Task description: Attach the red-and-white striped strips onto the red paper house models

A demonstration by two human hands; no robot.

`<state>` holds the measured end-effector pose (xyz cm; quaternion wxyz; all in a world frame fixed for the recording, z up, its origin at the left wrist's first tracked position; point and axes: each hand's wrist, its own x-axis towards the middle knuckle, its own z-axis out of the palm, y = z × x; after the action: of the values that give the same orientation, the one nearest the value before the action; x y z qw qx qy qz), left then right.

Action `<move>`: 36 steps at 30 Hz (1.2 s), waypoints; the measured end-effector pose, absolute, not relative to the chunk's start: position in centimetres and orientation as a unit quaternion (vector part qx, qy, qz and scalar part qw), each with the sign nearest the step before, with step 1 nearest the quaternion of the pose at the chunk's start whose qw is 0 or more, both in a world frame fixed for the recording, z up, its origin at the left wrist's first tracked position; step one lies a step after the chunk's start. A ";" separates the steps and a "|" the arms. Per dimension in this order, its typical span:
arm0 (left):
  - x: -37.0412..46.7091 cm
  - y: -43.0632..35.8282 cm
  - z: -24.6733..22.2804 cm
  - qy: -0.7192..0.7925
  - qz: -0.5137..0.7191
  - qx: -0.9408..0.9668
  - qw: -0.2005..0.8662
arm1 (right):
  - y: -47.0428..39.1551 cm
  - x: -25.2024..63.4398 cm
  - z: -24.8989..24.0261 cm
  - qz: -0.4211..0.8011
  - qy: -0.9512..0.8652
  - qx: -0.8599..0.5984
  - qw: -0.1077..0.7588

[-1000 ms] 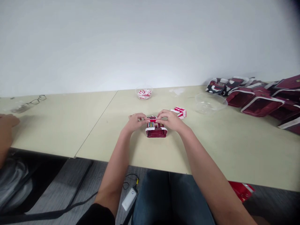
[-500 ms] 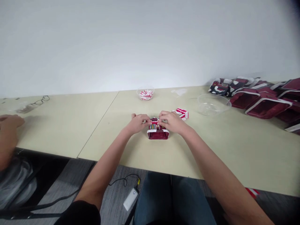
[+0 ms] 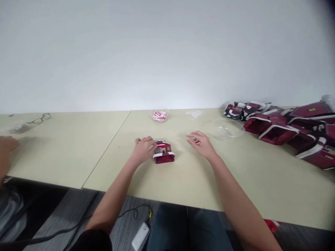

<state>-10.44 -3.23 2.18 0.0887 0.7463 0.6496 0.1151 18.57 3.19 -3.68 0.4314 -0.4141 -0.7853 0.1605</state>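
A small dark-red house-shaped box, with windows on its face and a white-edged opening towards me, lies on the table. My left hand grips it by its upper left edge. To the right of the box, my right hand is curved low over red-and-white striped pieces, thumb and forefinger apart. Most of those pieces are hidden under the hand, and whether the fingers touch them I cannot tell.
A clear bowl of striped pieces stands near the wall, beside a whitish scrap. Another clear bowl is to the right, before a heap of dark-red boxes. At left are glasses and another person's hand.
My right hand has let go of the house-shaped box and moved right, over the striped pieces. My left hand stays at the box's left side. The whole view has shifted slightly.
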 end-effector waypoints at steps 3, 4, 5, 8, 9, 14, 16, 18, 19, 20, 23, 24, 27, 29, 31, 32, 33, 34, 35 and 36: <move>-15.2 -4.1 2.3 0.726 0.109 0.678 0.041 | 4.2 21.6 -3.8 0.114 -0.761 -0.457 0.446; -17.4 -4.3 2.4 0.756 0.109 0.645 0.028 | 4.4 22.4 -3.8 0.106 -0.750 -0.470 0.453; -19.6 -4.6 2.5 0.790 0.109 0.603 0.016 | 4.7 22.9 -3.9 0.100 -0.738 -0.482 0.461; -26.2 -5.3 2.9 0.890 0.117 0.440 -0.018 | 5.0 23.6 -4.0 0.089 -0.715 -0.502 0.478; -27.9 -5.5 3.1 0.909 0.125 0.397 -0.031 | 5.0 23.7 -3.9 0.083 -0.714 -0.502 0.480; -30.1 -5.9 2.8 0.929 0.203 0.291 -0.105 | 4.3 27.6 -2.8 0.050 -0.687 -0.542 0.481; -28.1 -5.6 2.4 0.910 0.226 0.329 -0.113 | 4.2 31.7 -2.4 0.029 -0.656 -0.596 0.462; -25.1 -4.8 2.0 0.881 0.238 0.397 -0.096 | 4.6 36.6 -2.2 -0.029 -0.615 -0.667 0.419; -23.3 -4.2 1.9 0.864 0.243 0.432 -0.084 | 4.9 39.0 -2.3 -0.056 -0.572 -0.723 0.384; -21.4 -3.5 1.8 0.847 0.249 0.465 -0.070 | 5.2 41.2 -2.3 -0.078 -0.518 -0.778 0.348; -15.8 -1.3 1.5 0.790 0.282 0.543 -0.042 | 5.9 45.3 -2.4 -0.118 -0.469 -0.839 0.249; -14.0 -0.6 1.3 0.773 0.294 0.560 -0.035 | 5.9 45.9 -2.4 -0.128 -0.482 -0.840 0.214; -9.3 0.8 0.2 0.736 0.315 0.599 -0.011 | 5.6 46.2 -2.4 -0.187 -0.549 -0.807 0.107; -7.1 0.9 -1.2 0.716 0.316 0.622 0.003 | 5.1 46.2 -2.6 -0.247 -0.576 -0.777 0.061; -5.9 0.5 -2.8 0.696 0.303 0.650 0.016 | 4.6 46.5 -2.7 -0.296 -0.599 -0.742 0.047; -5.6 0.3 -3.5 0.687 0.293 0.664 0.021 | 4.4 46.8 -2.7 -0.314 -0.612 -0.724 0.050; -5.5 0.1 -4.2 0.677 0.284 0.679 0.026 | 4.3 47.1 -2.6 -0.332 -0.625 -0.704 0.059; -5.5 -0.1 -4.7 0.667 0.277 0.691 0.030 | 4.1 47.5 -2.4 -0.352 -0.632 -0.686 0.076; -5.6 -0.2 -5.0 0.659 0.277 0.699 0.035 | 3.9 47.8 -2.1 -0.375 -0.632 -0.671 0.099; -5.7 -0.2 -5.2 0.654 0.281 0.702 0.039 | 3.7 47.8 -1.7 -0.401 -0.628 -0.655 0.127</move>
<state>-5.67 -0.24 -5.17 0.0386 0.7018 0.6535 0.2810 47.85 3.70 -1.66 0.1270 -0.6550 -0.6279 -0.4007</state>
